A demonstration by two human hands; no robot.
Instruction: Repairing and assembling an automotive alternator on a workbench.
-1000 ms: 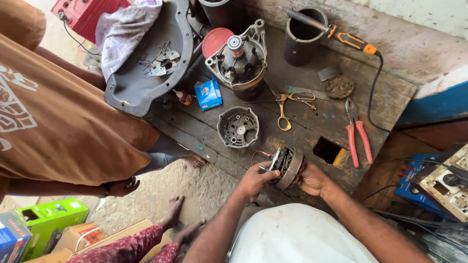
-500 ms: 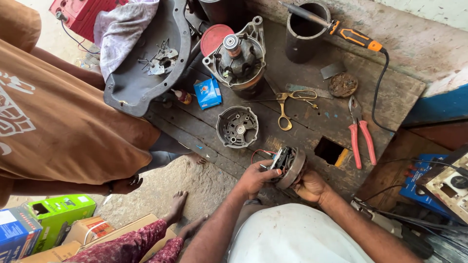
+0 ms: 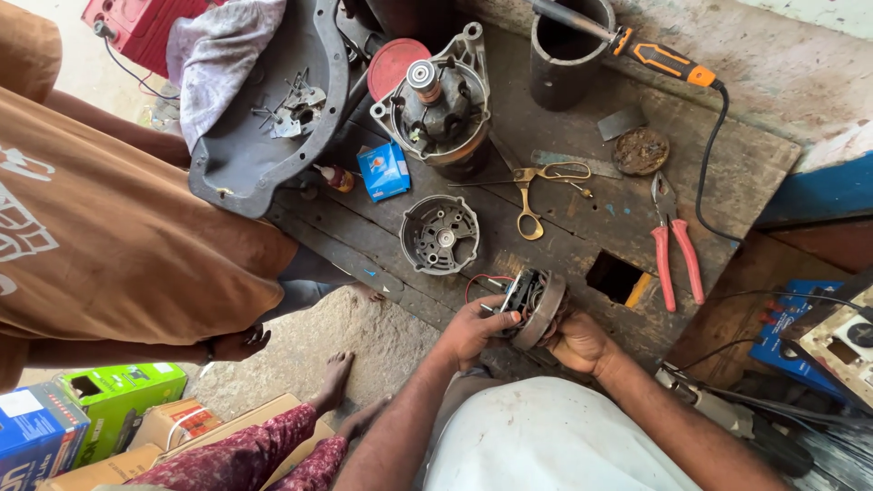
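Both of my hands hold a round metal alternator part point(image 3: 536, 305) with copper windings and thin red wires, just above the near edge of a worn wooden workbench point(image 3: 582, 227). My left hand point(image 3: 473, 329) grips its left face with the fingers on top. My right hand point(image 3: 580, 341) cups it from the right and below. An empty round aluminium housing point(image 3: 440, 235) lies on the bench just beyond my left hand.
On the bench: a larger alternator body with rotor point(image 3: 438, 102), brass scissors point(image 3: 532, 186), red-handled pliers point(image 3: 675, 245), an orange-handled soldering iron point(image 3: 655, 56) in a dark pipe point(image 3: 566, 56), a small blue box point(image 3: 384, 170), a square hole point(image 3: 617, 277). A person in a brown shirt point(image 3: 100, 236) stands left.
My hands and the part stay at the bench's near edge; the part has turned slightly between them. The view has shifted a little. The person on the left has barely moved.
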